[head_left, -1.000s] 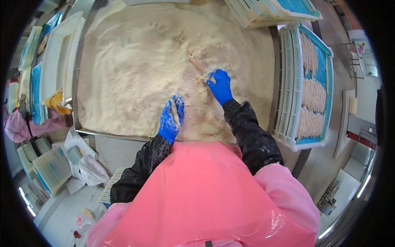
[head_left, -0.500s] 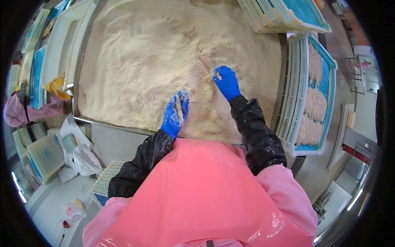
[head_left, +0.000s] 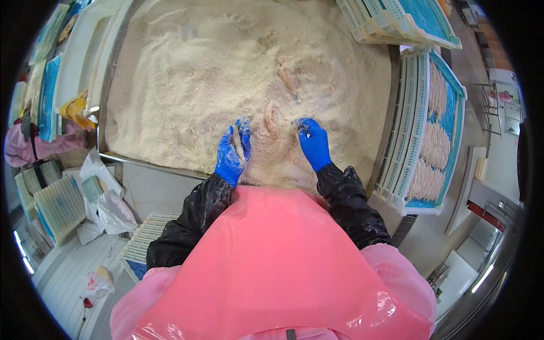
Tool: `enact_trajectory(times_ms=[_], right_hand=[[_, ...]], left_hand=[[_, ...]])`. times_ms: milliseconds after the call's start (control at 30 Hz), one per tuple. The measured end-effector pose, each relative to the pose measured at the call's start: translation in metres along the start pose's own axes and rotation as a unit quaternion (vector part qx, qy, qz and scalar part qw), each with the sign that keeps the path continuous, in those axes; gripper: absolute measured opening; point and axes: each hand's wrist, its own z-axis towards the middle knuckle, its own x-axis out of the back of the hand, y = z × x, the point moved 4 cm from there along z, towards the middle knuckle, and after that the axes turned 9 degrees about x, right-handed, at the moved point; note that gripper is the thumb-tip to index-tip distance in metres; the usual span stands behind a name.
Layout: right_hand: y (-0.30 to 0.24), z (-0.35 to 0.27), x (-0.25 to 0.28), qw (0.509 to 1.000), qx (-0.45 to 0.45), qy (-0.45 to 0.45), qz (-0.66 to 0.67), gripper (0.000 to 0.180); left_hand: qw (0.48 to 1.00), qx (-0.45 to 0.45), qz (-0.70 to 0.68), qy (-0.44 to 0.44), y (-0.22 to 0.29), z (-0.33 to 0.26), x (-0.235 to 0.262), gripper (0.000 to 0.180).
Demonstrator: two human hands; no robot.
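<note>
My left hand (head_left: 231, 153), in a blue glove dusted with crumbs, is closed round a pale, crumb-coated strip (head_left: 239, 146) showing between thumb and fingers. To its right, my right hand (head_left: 313, 146) hovers low over the crumbs in a matching glove. Its fingers are curled, with a gap from the thumb and nothing visible in it. Between the hands a raw pink meat strip (head_left: 271, 118) lies partly covered in crumbs. Farther off lies another pink strip (head_left: 287, 79), also half buried. Both sit in a wide metal tray of pale breadcrumbs (head_left: 181, 102).
Stacked blue-and-white trays (head_left: 426, 133) stand along the right side, the top one holding rows of coated strips (head_left: 435, 144). Another tray stack (head_left: 396, 22) overhangs the far right corner. At left are a white bin (head_left: 79, 62), a yellow bag (head_left: 78, 110) and a co-worker's pink sleeve (head_left: 62, 139).
My right hand has drawn back toward me, away from the far pink strip. A second pink strip now shows between my hands. My left hand has shifted slightly left, still holding its strip.
</note>
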Motion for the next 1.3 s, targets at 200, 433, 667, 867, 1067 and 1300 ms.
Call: enact_trajectory(times_ms=[200, 433, 667, 867, 1067, 1300], right_hand=[[-0.010, 0.029, -0.033, 0.980, 0.046, 0.037, -0.189, 0.023], [-0.009, 0.044, -0.035, 0.945, -0.159, -0.058, 0.280, 0.028], [-0.071, 0.048, 0.009, 0.943, -0.089, 0.034, 0.320, 0.022], [-0.023, -0.010, 0.024, 0.989, 0.107, -0.075, -0.071, 0.026], [0.050, -0.041, 0.039, 0.986, -0.152, 0.068, -0.028, 0.026], [-0.008, -0.026, 0.011, 0.968, 0.091, 0.086, -0.219, 0.038]], left_hand=[[1.000, -0.012, 0.000, 0.021, -0.007, 0.000, -0.008, 0.037], [0.999, 0.000, -0.039, 0.010, -0.011, -0.002, -0.014, 0.036], [0.991, 0.047, -0.128, -0.002, -0.011, 0.001, -0.013, 0.035], [0.998, 0.002, -0.052, 0.032, -0.010, 0.003, -0.013, 0.036], [0.998, 0.009, -0.048, 0.032, -0.017, 0.005, -0.021, 0.037], [0.974, 0.115, -0.196, -0.017, -0.041, 0.006, -0.045, 0.042]])
